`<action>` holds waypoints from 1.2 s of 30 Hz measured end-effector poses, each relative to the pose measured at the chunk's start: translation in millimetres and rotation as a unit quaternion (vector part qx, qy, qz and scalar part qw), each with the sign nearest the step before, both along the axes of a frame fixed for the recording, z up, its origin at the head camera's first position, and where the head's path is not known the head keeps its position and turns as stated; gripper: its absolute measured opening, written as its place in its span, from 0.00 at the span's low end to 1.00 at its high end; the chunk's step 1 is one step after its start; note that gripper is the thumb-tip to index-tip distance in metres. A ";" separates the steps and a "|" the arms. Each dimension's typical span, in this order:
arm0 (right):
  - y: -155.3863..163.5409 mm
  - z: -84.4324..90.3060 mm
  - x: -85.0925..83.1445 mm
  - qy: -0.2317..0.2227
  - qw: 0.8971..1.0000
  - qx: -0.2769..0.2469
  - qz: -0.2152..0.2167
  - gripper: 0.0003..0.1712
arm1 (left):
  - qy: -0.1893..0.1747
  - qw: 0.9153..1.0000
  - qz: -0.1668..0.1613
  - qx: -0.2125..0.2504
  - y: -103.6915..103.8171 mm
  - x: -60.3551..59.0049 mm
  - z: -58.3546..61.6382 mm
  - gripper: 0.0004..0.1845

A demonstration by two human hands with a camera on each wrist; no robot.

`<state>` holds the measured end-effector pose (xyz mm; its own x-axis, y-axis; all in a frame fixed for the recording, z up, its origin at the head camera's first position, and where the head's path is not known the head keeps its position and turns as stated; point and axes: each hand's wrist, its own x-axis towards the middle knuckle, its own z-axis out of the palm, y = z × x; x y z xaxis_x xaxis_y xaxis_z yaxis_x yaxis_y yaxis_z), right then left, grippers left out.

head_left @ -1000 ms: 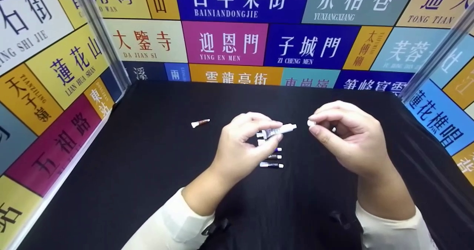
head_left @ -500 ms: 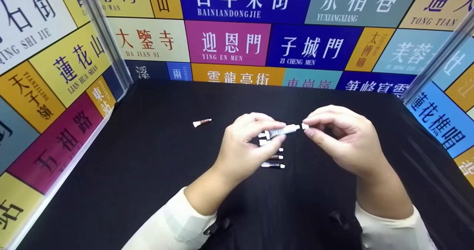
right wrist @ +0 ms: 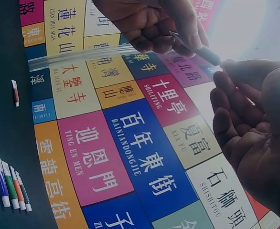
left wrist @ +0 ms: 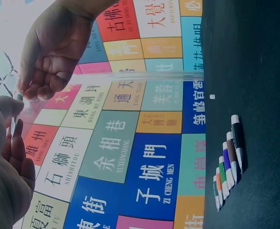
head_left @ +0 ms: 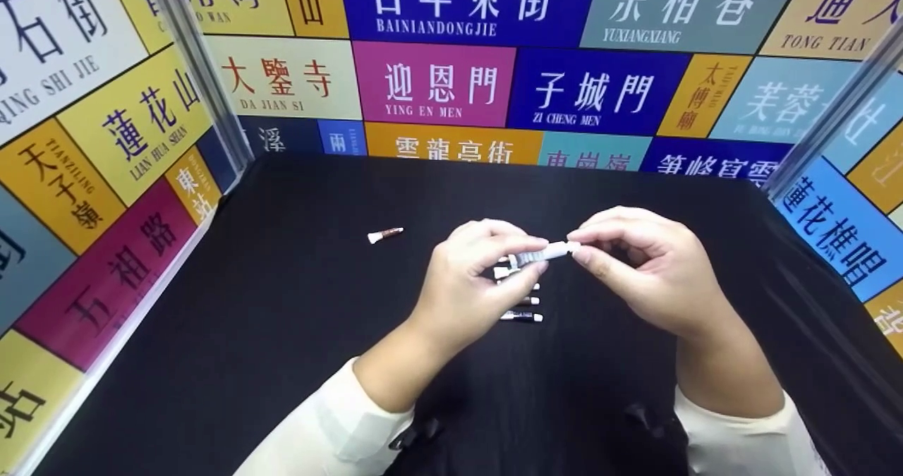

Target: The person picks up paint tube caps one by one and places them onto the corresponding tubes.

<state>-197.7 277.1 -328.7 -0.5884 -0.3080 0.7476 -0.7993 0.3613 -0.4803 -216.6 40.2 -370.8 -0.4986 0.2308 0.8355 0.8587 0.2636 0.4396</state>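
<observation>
Between thumb and fingers, my left hand (head_left: 465,275) pinches a small white paint tube (head_left: 555,250) above the black table, its nozzle end toward the right. My right hand (head_left: 645,275) pinches a tiny white cap (head_left: 575,247) right at the nozzle, mostly covered by the fingertips. The right wrist view shows the tube (right wrist: 208,55) bridging both hands. Below the hands lie several paint tubes in a row, among them a black tube (left wrist: 237,138), a purple tube (left wrist: 226,160) and a green tube (right wrist: 8,180); the left hand partly hides the row in the head view.
A reddish-brown tube (head_left: 386,235) lies apart on the left of the black-covered table (head_left: 296,307). Another small white cap (left wrist: 212,97) lies on the table beyond the row. Colourful panels with printed street names (head_left: 437,84) stand around the back and sides.
My right hand has moved left and slightly down with the cap, closing the gap to the tube's nozzle. The left hand has shifted slightly right with the tube.
</observation>
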 end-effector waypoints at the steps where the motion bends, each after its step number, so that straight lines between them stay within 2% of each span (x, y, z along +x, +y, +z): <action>1: 0.2 0.2 0.2 -0.002 1.000 0.006 -0.007 0.16 | 0.001 1.000 0.001 -0.001 0.2 0.1 -0.1 0.10; 10: 2.1 -2.3 0.6 -0.030 0.998 0.028 -0.050 0.10 | 0.002 1.000 -0.002 -0.001 2.3 0.9 -1.3 0.10; 15: 1.6 -3.8 -0.9 -0.042 0.998 0.022 -0.048 0.12 | -0.002 1.000 -0.006 -0.001 3.0 1.8 -0.9 0.10; 21: 1.8 -4.5 -2.8 -0.035 0.999 0.017 -0.037 0.14 | -0.003 1.000 -0.007 0.000 3.1 1.7 -1.0 0.10; 25: 4.1 -3.4 -3.3 -0.041 0.998 0.002 -0.040 0.11 | -0.001 1.000 -0.007 0.003 2.6 0.4 -1.2 0.10; 28: 5.4 -1.9 -2.7 -0.049 0.998 -0.032 -0.013 0.07 | -0.002 1.000 -0.005 0.004 2.6 -0.3 -1.5 0.10; 31: 4.9 -1.5 -2.3 -0.036 0.997 -0.061 0.041 0.16 | -0.004 1.000 -0.002 0.008 2.8 -0.8 -2.3 0.10; 33: 4.3 -2.1 -2.7 -0.014 0.996 -0.058 0.064 0.21 | -0.008 1.000 -0.002 0.011 2.9 -1.0 -2.9 0.10; 36: 3.9 -2.6 -3.6 0.013 0.998 -0.030 0.061 0.22 | -0.011 1.000 -0.003 0.014 2.7 -1.0 -3.3 0.11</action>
